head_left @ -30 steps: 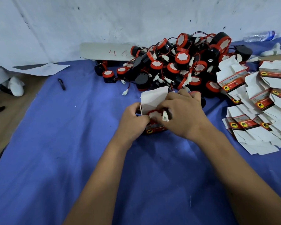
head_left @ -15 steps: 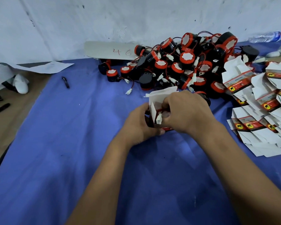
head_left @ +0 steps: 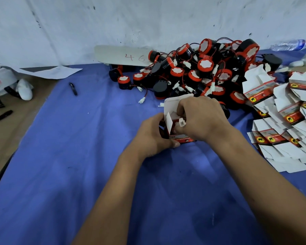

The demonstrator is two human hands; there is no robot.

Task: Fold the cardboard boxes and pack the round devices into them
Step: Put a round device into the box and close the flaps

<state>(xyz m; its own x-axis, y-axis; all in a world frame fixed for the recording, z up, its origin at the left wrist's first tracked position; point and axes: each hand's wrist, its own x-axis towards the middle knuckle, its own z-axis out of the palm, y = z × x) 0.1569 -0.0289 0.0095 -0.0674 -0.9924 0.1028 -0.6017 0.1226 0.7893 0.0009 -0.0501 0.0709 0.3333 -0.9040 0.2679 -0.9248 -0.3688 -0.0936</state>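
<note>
A blue cloth (head_left: 78,165) is covering the counter, with a white wall (head_left: 148,18) standing behind it. At the back right, a heap of round black-and-red devices (head_left: 205,71) is lying tangled in thin wires with white plugs. To its right, a pile of flat, unfolded boxes (head_left: 281,124) is spreading over the cloth. Near the middle, the left hand (head_left: 154,137) is grasping a small red box (head_left: 177,137) from the side, thumb across its front, with its white flaps (head_left: 171,105) standing open. The right hand (head_left: 201,119) is curling over the open top, fingers pinching a white plug (head_left: 182,122) at the opening. A white board marked 46 (head_left: 122,56) is lying at the wall, and a dark pen (head_left: 73,88) is lying to the left.
</note>
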